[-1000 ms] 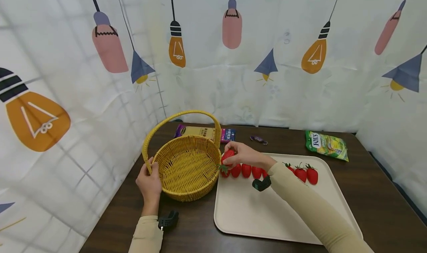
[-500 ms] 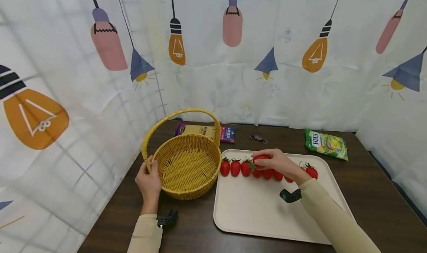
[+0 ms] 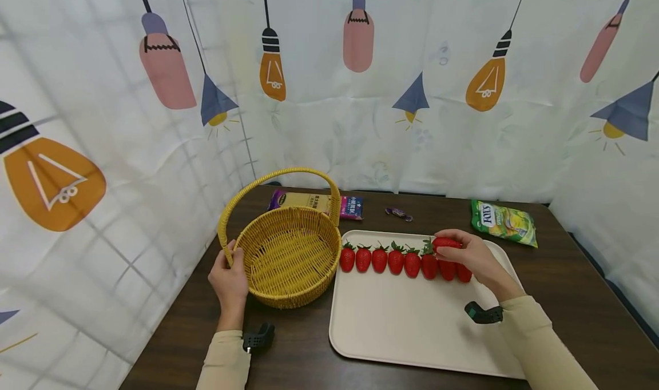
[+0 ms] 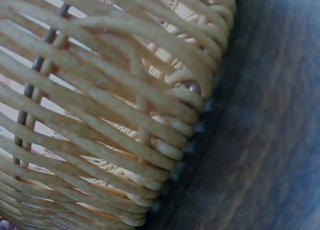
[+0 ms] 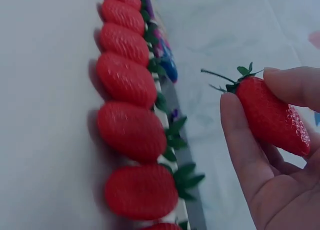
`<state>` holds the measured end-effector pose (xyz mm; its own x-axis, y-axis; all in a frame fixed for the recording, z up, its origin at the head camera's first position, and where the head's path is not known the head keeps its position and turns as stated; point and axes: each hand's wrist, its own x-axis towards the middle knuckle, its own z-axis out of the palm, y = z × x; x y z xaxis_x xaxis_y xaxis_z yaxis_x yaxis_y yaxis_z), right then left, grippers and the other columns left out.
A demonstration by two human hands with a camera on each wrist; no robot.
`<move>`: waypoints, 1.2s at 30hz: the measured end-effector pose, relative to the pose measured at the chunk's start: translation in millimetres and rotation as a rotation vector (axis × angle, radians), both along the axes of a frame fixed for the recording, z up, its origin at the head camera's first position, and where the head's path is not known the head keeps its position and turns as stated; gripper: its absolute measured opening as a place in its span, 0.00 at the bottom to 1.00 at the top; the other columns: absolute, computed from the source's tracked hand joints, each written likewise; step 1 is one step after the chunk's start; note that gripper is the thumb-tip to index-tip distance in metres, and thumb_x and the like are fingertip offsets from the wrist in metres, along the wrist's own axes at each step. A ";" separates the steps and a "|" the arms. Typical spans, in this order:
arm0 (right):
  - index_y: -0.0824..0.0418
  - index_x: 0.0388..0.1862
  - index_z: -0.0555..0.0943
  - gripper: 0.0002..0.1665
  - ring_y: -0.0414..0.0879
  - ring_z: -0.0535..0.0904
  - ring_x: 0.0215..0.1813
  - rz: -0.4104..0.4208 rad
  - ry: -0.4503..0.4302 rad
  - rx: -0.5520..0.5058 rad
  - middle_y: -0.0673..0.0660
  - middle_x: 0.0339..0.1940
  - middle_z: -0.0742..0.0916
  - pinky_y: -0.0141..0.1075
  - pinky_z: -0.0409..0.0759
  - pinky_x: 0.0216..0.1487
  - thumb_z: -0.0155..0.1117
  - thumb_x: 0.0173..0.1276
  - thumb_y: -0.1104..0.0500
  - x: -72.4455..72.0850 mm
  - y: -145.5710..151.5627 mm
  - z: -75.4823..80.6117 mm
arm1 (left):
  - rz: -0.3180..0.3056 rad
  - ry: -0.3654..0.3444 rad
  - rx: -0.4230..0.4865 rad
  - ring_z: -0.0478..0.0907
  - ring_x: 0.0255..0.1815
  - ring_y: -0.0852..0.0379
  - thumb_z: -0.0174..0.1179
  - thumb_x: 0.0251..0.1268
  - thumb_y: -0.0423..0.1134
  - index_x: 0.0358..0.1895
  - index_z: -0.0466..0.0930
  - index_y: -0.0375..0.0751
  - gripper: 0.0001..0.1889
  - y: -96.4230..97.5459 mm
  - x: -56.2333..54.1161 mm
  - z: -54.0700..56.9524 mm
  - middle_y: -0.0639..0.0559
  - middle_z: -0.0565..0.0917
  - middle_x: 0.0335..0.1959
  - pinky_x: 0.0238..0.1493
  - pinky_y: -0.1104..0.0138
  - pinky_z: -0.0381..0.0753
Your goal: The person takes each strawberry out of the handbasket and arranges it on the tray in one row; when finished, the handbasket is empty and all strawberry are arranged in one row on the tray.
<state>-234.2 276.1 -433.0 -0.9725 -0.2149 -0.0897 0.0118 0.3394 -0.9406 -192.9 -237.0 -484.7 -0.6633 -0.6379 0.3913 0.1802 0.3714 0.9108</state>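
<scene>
My left hand (image 3: 229, 279) grips the yellow wicker basket (image 3: 288, 258) at its left side, where the arched handle meets the rim. Its woven wall (image 4: 95, 94) fills much of the left wrist view; the fingers are out of sight there. Over the right part of a row of red strawberries, my right hand (image 3: 477, 259) holds one strawberry (image 5: 272, 115) between thumb and fingers, raised above the rest. Green leaves show at its stem end. The row (image 5: 127, 82) lies side by side along the far edge of the cream tray (image 3: 401, 327); my hand hides its right end.
Behind the basket lies a purple and beige snack package (image 3: 309, 201). A small purple wrapped candy (image 3: 399, 214) sits beyond the tray, and a green candy bag (image 3: 504, 223) stands at the back right. A patterned curtain (image 3: 329, 127) hangs behind the dark table (image 3: 293, 344).
My right hand has travelled rightward along the row with a strawberry in its fingers, uncovering the strawberries on the left. My left hand keeps its hold on the basket, which stays in place.
</scene>
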 end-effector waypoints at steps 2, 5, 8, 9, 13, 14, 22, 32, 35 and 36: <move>0.62 0.65 0.70 0.32 0.57 0.83 0.51 -0.033 0.008 0.025 0.60 0.52 0.82 0.48 0.78 0.55 0.66 0.68 0.49 1.7 10.2 0.5 | -0.004 -0.001 0.000 0.54 0.13 0.63 0.56 0.73 0.42 0.55 0.83 0.40 0.15 0.1 -0.3 0.3 0.48 0.84 0.38 0.21 0.70 0.59; 0.61 0.65 0.69 0.33 0.58 0.82 0.51 -0.078 0.017 0.065 0.55 0.48 0.84 0.49 0.77 0.54 0.65 0.68 0.46 4.4 26.5 0.7 | -0.008 -0.004 0.000 0.55 0.13 0.63 0.56 0.73 0.42 0.56 0.83 0.40 0.15 -0.2 -0.8 0.4 0.48 0.85 0.49 0.22 0.70 0.59; 0.64 0.66 0.68 0.36 0.53 0.83 0.49 -0.114 0.035 0.070 0.51 0.47 0.83 0.43 0.79 0.52 0.64 0.69 0.45 7.2 42.1 0.1 | -0.012 -0.008 0.000 0.55 0.14 0.63 0.56 0.73 0.43 0.56 0.82 0.41 0.16 -0.2 -1.2 0.4 0.48 0.84 0.53 0.22 0.71 0.59; 0.64 0.67 0.67 0.36 0.51 0.84 0.48 -0.126 0.040 0.068 0.49 0.47 0.83 0.40 0.80 0.51 0.64 0.69 0.45 8.0 47.3 -0.7 | -0.013 -0.007 0.000 0.55 0.13 0.63 0.56 0.73 0.43 0.56 0.83 0.40 0.15 -0.1 -1.3 0.5 0.49 0.84 0.53 0.22 0.71 0.59; 0.66 0.67 0.66 0.37 0.42 0.83 0.45 -0.165 0.051 0.078 0.42 0.45 0.81 0.32 0.80 0.49 0.64 0.69 0.45 11.9 65.1 -4.5 | -0.007 -0.009 0.008 0.55 0.13 0.63 0.56 0.73 0.42 0.55 0.83 0.41 0.15 0.5 -1.2 0.7 0.50 0.85 0.42 0.21 0.71 0.59; 0.67 0.67 0.66 0.37 0.39 0.83 0.45 -0.173 0.053 0.075 0.41 0.44 0.81 0.31 0.80 0.48 0.64 0.69 0.45 12.8 69.1 -6.0 | -0.005 -0.010 0.010 0.55 0.13 0.63 0.56 0.73 0.42 0.55 0.83 0.41 0.15 0.6 -1.0 0.7 0.52 0.84 0.37 0.21 0.70 0.59; 0.62 0.69 0.65 0.32 0.32 0.80 0.44 -0.258 -0.009 -0.098 0.43 0.50 0.74 0.30 0.80 0.49 0.59 0.73 0.49 16.7 96.7 -16.8 | -0.011 -0.006 0.028 0.55 0.14 0.63 0.56 0.73 0.43 0.54 0.83 0.40 0.15 0.0 -0.3 0.3 0.59 0.79 0.32 0.22 0.70 0.60; 0.61 0.67 0.67 0.36 0.44 0.71 0.48 -0.382 -0.071 0.122 0.63 0.63 0.70 0.30 0.79 0.41 0.59 0.70 0.40 22.7 113.4 -38.7 | -0.001 -0.008 0.026 0.56 0.14 0.63 0.56 0.73 0.42 0.56 0.83 0.41 0.15 0.0 0.0 -1.0 0.61 0.74 0.23 0.23 0.71 0.60; 0.64 0.68 0.66 0.39 0.47 0.70 0.49 -0.405 -0.079 0.139 0.68 0.65 0.68 0.29 0.79 0.40 0.60 0.70 0.40 24.3 114.5 -43.3 | 0.004 -0.005 0.026 0.57 0.15 0.63 0.57 0.73 0.42 0.55 0.83 0.41 0.15 0.2 -0.1 -0.8 0.61 0.75 0.24 0.23 0.71 0.61; 0.66 0.68 0.65 0.39 0.48 0.70 0.50 -0.404 -0.078 0.136 0.68 0.65 0.68 0.28 0.79 0.40 0.60 0.70 0.41 24.7 114.6 -44.7 | 0.006 -0.004 0.026 0.57 0.15 0.63 0.57 0.73 0.42 0.55 0.83 0.41 0.15 0.2 -0.1 -0.6 0.60 0.75 0.24 0.23 0.71 0.61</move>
